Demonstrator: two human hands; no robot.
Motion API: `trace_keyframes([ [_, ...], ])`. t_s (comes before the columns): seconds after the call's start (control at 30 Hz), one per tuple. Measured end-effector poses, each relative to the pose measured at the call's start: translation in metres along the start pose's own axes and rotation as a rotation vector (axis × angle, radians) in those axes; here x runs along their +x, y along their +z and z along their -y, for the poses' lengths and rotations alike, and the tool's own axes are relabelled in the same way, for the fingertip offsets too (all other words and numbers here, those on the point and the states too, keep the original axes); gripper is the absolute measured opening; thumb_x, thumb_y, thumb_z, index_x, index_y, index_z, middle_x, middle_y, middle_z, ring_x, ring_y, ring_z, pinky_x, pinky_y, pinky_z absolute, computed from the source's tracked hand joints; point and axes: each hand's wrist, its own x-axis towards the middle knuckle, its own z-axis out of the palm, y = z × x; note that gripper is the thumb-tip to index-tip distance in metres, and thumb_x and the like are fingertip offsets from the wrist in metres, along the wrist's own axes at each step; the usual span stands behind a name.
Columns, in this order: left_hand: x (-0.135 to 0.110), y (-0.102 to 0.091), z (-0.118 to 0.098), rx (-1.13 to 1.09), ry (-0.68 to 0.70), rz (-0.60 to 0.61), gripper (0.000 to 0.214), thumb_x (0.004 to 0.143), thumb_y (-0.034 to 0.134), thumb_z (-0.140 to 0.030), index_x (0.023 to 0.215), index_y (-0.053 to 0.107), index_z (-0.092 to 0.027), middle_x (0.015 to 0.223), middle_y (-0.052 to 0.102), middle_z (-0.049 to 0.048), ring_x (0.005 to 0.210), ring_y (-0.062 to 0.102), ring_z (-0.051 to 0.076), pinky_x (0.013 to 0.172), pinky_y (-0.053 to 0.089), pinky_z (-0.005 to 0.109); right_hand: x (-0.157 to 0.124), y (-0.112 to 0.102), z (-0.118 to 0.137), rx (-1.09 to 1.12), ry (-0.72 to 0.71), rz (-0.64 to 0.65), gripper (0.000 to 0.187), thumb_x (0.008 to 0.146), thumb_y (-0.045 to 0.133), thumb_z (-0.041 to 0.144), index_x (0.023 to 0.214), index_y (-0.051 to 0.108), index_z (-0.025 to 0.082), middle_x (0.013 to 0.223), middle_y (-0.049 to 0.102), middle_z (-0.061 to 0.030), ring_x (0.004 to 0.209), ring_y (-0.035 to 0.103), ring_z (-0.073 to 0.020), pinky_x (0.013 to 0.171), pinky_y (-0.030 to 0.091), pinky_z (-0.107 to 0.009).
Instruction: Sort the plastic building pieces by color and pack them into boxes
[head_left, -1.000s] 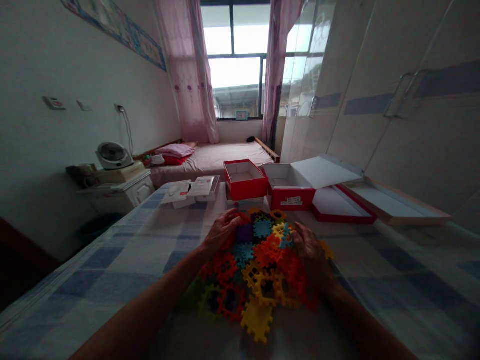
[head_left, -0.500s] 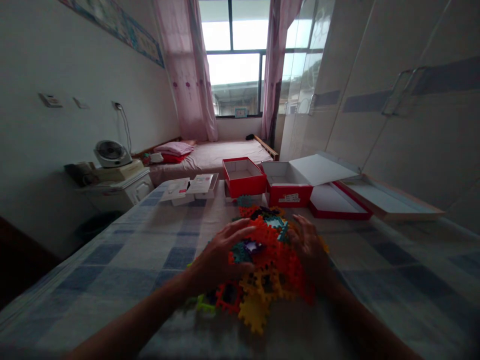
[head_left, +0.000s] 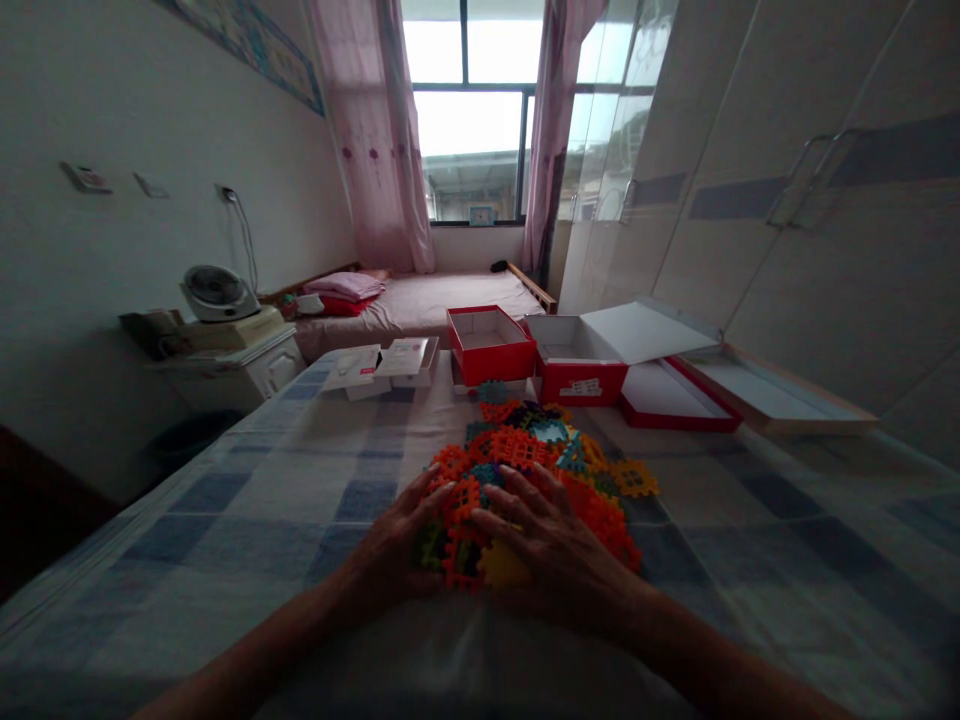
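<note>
A heap of colourful plastic interlocking tiles (head_left: 540, 455), orange, yellow, teal and purple, lies on the blue-checked tablecloth (head_left: 285, 500) in front of me. My left hand (head_left: 401, 545) rests flat on the near left edge of the heap, fingers stretched out. My right hand (head_left: 544, 545) lies flat over the near middle of the heap, fingers spread and covering a yellow tile. Neither hand grips anything.
Behind the heap stand an open red box (head_left: 491, 345), a second red box with a white lid (head_left: 592, 365) and a flat red tray (head_left: 675, 400). White booklets (head_left: 382, 365) lie at the far left. A wardrobe (head_left: 787, 200) lines the right; a bed (head_left: 427, 305) is beyond.
Both hands have drawn back from the far sides of the heap to its near edge and now lie flat together on it. The tiles have spread out flatter and farther away.
</note>
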Motion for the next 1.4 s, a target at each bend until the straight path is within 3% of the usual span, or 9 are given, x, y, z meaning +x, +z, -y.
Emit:
trace_keyframes([
  [0.13,0.032,0.01,-0.01,-0.011,0.039,-0.038,0.079,0.072,0.069,-0.043,0.139,0.031,-0.025,0.151,0.019,0.0131,0.138,0.022,0.03,0.109,0.031,0.047,0.018,0.001,-0.014,-0.089,0.057,-0.134,0.05,0.089,0.047,0.043,0.136,0.039,0.026,0.139,0.044,-0.0039,0.136,0.022,-0.0256,0.112,0.003,-0.05],
  [0.37,0.091,-0.004,-0.021,0.037,-0.151,-0.244,0.045,0.087,0.048,-0.043,0.126,0.049,-0.021,0.138,0.045,0.0101,0.125,0.045,0.024,0.105,0.037,0.041,0.037,-0.023,-0.06,-0.026,0.326,-0.36,0.042,0.089,0.048,0.039,0.128,0.048,0.022,0.131,0.052,-0.0058,0.127,0.038,-0.0251,0.106,0.026,-0.046],
  [0.5,0.108,-0.014,0.001,0.045,-0.197,-0.275,0.047,0.09,0.037,-0.046,0.126,0.05,-0.018,0.137,0.045,0.0103,0.126,0.044,0.022,0.106,0.035,0.038,0.006,-0.035,-0.101,0.051,0.458,-0.46,0.042,0.093,0.035,0.044,0.126,0.049,0.022,0.128,0.053,-0.0077,0.123,0.043,-0.0235,0.104,0.032,-0.044],
  [0.63,0.124,-0.017,0.035,0.077,-0.297,-0.229,0.05,0.091,0.033,-0.046,0.125,0.052,-0.014,0.137,0.046,0.014,0.126,0.044,0.024,0.106,0.035,0.039,-0.037,-0.018,-0.139,0.056,0.756,-0.482,0.052,0.09,0.03,0.05,0.125,0.05,0.017,0.129,0.051,-0.0126,0.123,0.044,-0.0273,0.103,0.032,-0.048],
  [0.77,0.152,-0.012,0.049,0.094,-0.251,-0.195,0.049,0.091,0.032,-0.045,0.124,0.054,-0.017,0.134,0.05,0.0115,0.125,0.045,0.024,0.104,0.037,0.041,-0.042,-0.001,-0.132,0.264,1.083,-0.435,0.066,0.086,0.029,0.055,0.13,0.047,0.008,0.134,0.046,-0.0176,0.127,0.04,-0.0292,0.107,0.028,-0.045],
  [0.93,0.192,-0.005,0.036,0.143,-0.077,-0.163,0.045,0.092,0.031,-0.043,0.121,0.056,-0.02,0.135,0.049,0.0064,0.123,0.047,0.019,0.105,0.037,0.033,-0.018,-0.008,-0.105,0.65,0.816,-0.423,0.061,0.088,0.031,0.057,0.133,0.045,0.018,0.136,0.046,-0.0108,0.124,0.045,-0.0227,0.105,0.033,-0.039],
  [1.13,0.22,0.002,0.027,0.232,-0.024,-0.124,0.042,0.091,0.036,-0.044,0.121,0.055,-0.021,0.125,0.055,0.0082,0.116,0.051,0.023,0.098,0.041,0.037,-0.006,-0.002,-0.144,0.478,0.8,-0.472,0.061,0.088,0.032,0.057,0.129,0.047,0.014,0.133,0.047,-0.0147,0.125,0.042,-0.0271,0.106,0.028,-0.049],
  [1.3,0.217,-0.001,0.015,0.288,-0.042,-0.121,0.043,0.093,0.029,-0.041,0.096,0.066,-0.018,0.098,0.064,0.0098,0.1,0.057,0.022,0.094,0.041,0.038,0.006,-0.001,-0.129,0.691,0.629,-0.265,0.05,0.093,0.028,0.052,0.123,0.053,0.022,0.12,0.059,-0.0058,0.11,0.055,-0.0208,0.099,0.04,-0.04],
  [1.4,0.194,-0.008,0.011,0.277,-0.016,-0.107,0.045,0.093,0.024,-0.038,0.102,0.064,-0.019,0.1,0.065,0.0087,0.099,0.057,0.021,0.094,0.041,0.037,-0.003,-0.01,-0.119,0.629,0.581,-0.27,0.053,0.092,0.028,0.053,0.13,0.047,0.021,0.129,0.054,-0.006,0.118,0.05,-0.0201,0.102,0.038,-0.038],
])
